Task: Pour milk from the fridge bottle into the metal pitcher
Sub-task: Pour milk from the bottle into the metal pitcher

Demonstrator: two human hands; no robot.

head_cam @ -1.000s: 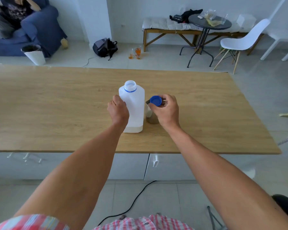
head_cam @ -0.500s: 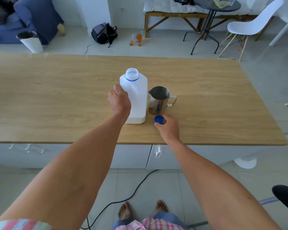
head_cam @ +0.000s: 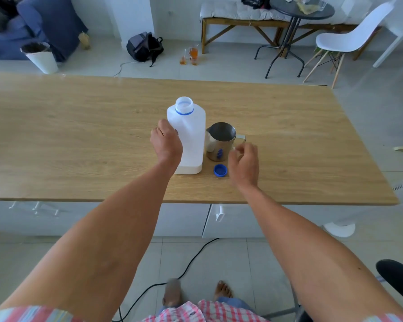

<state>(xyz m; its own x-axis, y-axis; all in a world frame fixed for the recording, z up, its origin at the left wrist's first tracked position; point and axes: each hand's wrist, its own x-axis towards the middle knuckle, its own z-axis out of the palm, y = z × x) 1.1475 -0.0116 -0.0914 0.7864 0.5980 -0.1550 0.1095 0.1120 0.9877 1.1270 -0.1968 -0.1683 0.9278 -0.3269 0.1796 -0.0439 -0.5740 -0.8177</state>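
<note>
A white plastic milk bottle [head_cam: 191,138] stands upright and uncapped on the wooden table [head_cam: 79,140], with only a little milk at its bottom. My left hand [head_cam: 166,142] grips its left side. The metal pitcher [head_cam: 220,141] stands just right of the bottle, its handle pointing right and its inside looking empty. The blue cap [head_cam: 220,170] lies on the table in front of the pitcher. My right hand [head_cam: 243,162] hovers just right of the cap and near the pitcher's handle, fingers loosely apart and holding nothing.
The table's near edge runs just below my wrists, with white drawers underneath. Beyond the table are a backpack [head_cam: 144,46], glasses on the floor [head_cam: 190,55], a round black table [head_cam: 300,10], a white chair [head_cam: 349,40] and a blue sofa [head_cam: 33,22].
My right hand carried the blue cap down from the bottle's neck, set it on the table in front of the pitcher and let go. The left hand stayed on the bottle.
</note>
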